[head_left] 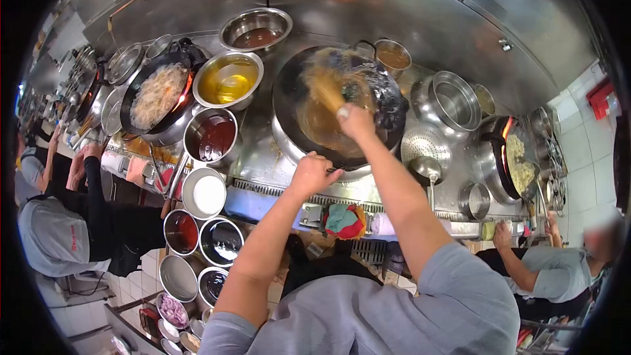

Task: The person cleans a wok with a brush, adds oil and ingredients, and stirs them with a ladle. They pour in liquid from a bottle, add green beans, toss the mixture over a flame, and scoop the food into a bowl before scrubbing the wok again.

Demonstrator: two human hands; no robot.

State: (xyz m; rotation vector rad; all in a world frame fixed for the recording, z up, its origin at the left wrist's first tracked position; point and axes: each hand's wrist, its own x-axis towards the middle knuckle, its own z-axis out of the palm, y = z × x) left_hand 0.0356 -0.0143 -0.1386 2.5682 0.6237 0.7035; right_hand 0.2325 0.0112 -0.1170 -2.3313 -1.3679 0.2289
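A large black wok point(289, 85) sits on the burner in front of me, with brownish liquid point(319, 121) in its bowl. My right hand point(355, 122) is closed round a bamboo wok brush point(326, 92), whose bristle end is blurred over the wok's inside. At the near rim, my left hand point(313, 176) is closed on the wok's handle point(330, 170), most of which the fingers cover. Right of the wok lie a perforated skimmer point(427, 143) and a ladle point(426, 168).
Bowls of yellow oil point(229, 80) and red sauce point(215, 138) stand to the left. Flames show at a wok of food point(158, 97) and another wok point(519, 164). Co-workers stand left point(62, 236) and right point(559, 276). Folded cloths point(345, 220) lie at the front edge.
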